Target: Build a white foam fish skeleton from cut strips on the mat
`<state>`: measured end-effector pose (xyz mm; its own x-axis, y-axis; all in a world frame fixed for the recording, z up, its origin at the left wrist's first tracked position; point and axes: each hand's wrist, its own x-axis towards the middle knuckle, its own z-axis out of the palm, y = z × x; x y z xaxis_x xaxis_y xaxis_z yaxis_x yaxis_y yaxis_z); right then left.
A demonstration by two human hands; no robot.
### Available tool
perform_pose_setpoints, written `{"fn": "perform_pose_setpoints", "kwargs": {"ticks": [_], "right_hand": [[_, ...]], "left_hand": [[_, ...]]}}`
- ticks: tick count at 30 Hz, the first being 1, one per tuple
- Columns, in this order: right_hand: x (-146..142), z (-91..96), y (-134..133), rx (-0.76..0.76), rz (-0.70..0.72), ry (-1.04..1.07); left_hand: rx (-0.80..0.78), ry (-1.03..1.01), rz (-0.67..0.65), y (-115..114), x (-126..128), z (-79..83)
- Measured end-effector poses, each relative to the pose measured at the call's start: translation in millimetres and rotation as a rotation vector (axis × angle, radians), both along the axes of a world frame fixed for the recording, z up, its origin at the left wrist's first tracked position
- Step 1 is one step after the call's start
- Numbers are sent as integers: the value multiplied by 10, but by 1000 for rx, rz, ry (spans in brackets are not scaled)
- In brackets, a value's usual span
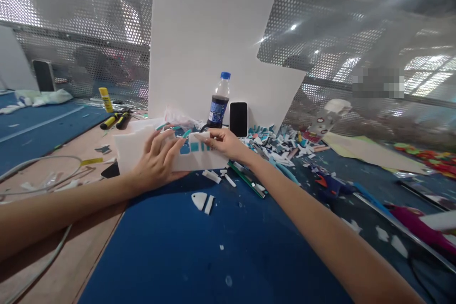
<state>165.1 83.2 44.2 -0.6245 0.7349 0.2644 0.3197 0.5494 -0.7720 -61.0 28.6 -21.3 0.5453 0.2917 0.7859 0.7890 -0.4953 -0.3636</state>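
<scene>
A white foam board [218, 161] with cut-out openings, teal showing in and around them, lies in front of me, close to the blue mat. My left hand [160, 154] is bent over its left part, with the thumb low at the near edge and the fingers across the board. A small teal strip [187, 133] shows at the left fingertips. With thumb and fingers pinched, my right hand [223, 141] holds the board's upper right edge; the fingers partly hide the grip. Nearer to me, a rounded white foam piece [198, 200] and a short white strip [209, 204] lie on the blue mat [213, 256].
Behind the board stand a dark drink bottle [218, 107] and a phone [238, 119]. Foam scraps [278, 145] pile up to the right, near a green cutter [249, 180]. A glue stick [106, 99], yellow-black tools [116, 120] and a cable [53, 251] lie left.
</scene>
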Motion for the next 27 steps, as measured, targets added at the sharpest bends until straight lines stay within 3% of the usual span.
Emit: {"fn": "perform_pose_setpoints", "kwargs": {"ticks": [9,27], "right_hand": [[12,6,-4,-117,80,53],[80,59,19,-213,221,38]], "left_hand": [[-2,5,-14,-1,3,18],[27,20,-67,-21,-12,23]]}}
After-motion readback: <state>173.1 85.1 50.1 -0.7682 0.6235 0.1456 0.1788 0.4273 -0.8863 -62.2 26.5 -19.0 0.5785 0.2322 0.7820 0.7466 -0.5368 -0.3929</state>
